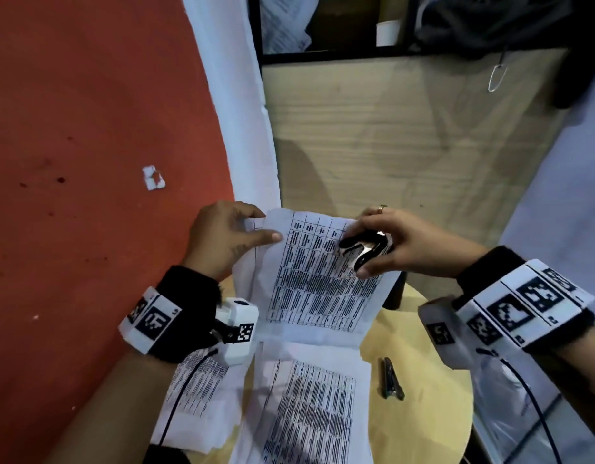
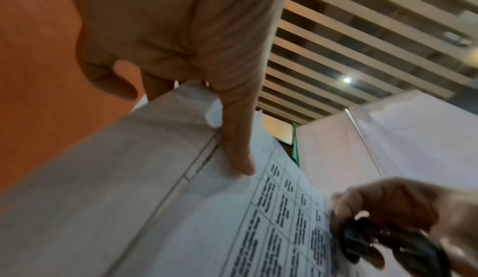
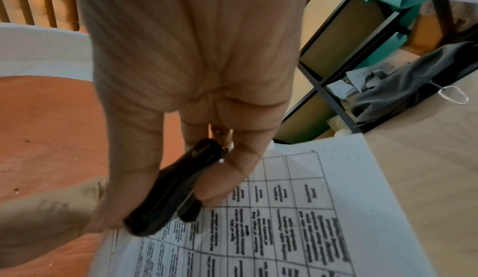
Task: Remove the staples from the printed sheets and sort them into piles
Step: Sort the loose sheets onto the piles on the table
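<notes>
In the head view, the left hand [image 1: 226,236] pinches the upper left corner of a printed sheet [image 1: 317,272] at the middle of the frame, thumb on top. The right hand [image 1: 395,241] grips a black and silver staple remover [image 1: 364,246], set on the sheet's upper right part. Only this view shows more printed sheets [image 1: 309,410] lying on a round yellow table [image 1: 423,390] at the bottom, with a small dark tool [image 1: 392,380] beside them, and a white scrap [image 1: 153,177] on the red floor [image 1: 71,128] at left.

The left wrist view alone shows slatted boards [image 2: 362,42] at the upper right.

The right wrist view alone shows shelves [image 3: 344,60] with a grey cloth [image 3: 403,89] at the upper right. A small logo on the remover is unreadable; the sheet's table text is blurred in every view.
</notes>
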Demonstrator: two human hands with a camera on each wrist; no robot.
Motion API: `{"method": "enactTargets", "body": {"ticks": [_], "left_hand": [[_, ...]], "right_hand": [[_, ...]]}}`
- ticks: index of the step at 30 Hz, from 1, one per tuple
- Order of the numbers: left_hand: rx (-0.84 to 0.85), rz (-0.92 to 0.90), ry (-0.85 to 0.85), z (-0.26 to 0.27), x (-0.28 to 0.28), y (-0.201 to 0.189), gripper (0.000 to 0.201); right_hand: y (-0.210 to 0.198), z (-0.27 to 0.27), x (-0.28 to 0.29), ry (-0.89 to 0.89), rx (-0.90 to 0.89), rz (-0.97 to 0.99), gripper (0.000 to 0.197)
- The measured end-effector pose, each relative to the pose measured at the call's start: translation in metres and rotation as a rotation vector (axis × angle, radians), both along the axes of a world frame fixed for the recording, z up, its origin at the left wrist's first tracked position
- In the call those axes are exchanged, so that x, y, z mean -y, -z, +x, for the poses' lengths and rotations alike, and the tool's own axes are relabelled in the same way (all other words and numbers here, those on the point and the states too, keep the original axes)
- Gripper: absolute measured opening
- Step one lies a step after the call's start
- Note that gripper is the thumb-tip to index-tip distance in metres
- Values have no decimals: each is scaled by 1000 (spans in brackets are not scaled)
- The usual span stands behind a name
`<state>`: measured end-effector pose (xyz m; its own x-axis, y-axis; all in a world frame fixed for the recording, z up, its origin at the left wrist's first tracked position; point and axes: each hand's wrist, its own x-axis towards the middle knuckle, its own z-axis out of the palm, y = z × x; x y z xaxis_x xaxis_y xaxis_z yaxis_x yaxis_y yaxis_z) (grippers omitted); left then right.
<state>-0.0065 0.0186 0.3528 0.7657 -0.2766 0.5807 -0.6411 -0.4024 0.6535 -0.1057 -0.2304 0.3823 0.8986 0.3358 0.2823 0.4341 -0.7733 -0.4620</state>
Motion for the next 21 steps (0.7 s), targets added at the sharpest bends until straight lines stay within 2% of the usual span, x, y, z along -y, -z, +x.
{"method": "enactTargets", "body": {"ticks": [6,9,12,15,21], "left_hand": [[156,289,-104,-30,12,-34,43],[67,368,43,-31,23,-44,32],[30,448,158,-27,27,-46,31],[34,452,186,-27,28,-45,35],[5,393,234,-30,25,-39,16]], "right_hand": [[-11,-7,-5,-26,-8,-20,49],[-16,-10,-11,-38,0,-31,48],[-19,-14,-13,-37,23,-32,48],[-20,-17,-12,-44,41,-46,48],[-15,-16,-10,-43,53,-68,52]]}}
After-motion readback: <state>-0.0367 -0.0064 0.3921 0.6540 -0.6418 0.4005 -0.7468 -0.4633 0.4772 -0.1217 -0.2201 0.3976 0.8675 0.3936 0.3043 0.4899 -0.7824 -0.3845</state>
